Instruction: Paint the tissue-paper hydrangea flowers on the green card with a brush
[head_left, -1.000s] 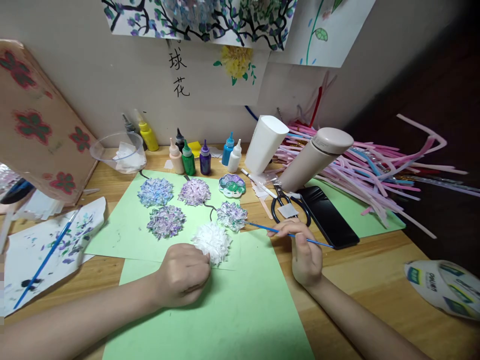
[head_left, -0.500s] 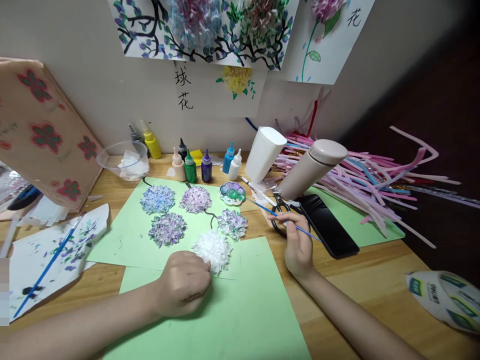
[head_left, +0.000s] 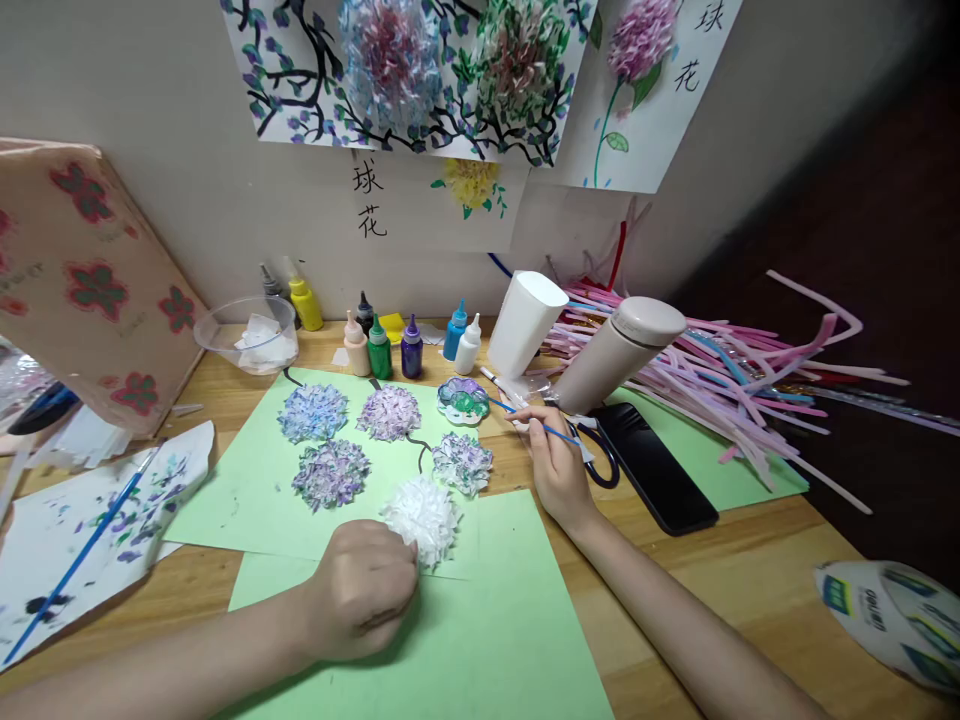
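My right hand (head_left: pixel 556 462) is closed around a thin blue paintbrush (head_left: pixel 551 428). The brush tip is at the right rim of a small flower-shaped palette (head_left: pixel 459 400) with purple and green paint in its wells. My left hand (head_left: pixel 365 590) is a closed fist at the lower left edge of a white crumpled-paper flower (head_left: pixel 421 520), its finger ends against the petals. Behind the white flower lie a green-and-purple paper flower (head_left: pixel 463 463), a purple one (head_left: pixel 331 474), a blue one (head_left: pixel 313 412) and a pink-purple one (head_left: pixel 388 412). Scissors (head_left: pixel 609 460) are partly hidden by my right hand.
Green paper sheets (head_left: pixel 510 600) cover the table's middle. Several paint bottles (head_left: pixel 380 350) line the wall side. A white cup (head_left: pixel 527 325), a tumbler (head_left: pixel 622 350), a phone (head_left: pixel 656 468) and pipe cleaners (head_left: pixel 735 390) stand or lie right. Left are a paint-stained paper (head_left: pixel 180 470) and another brush (head_left: pixel 82 550).
My right hand has moved left with the paintbrush, and the brush tip has come up to the palette's rim. My left hand stays at the white flower. The view has tipped up slightly.
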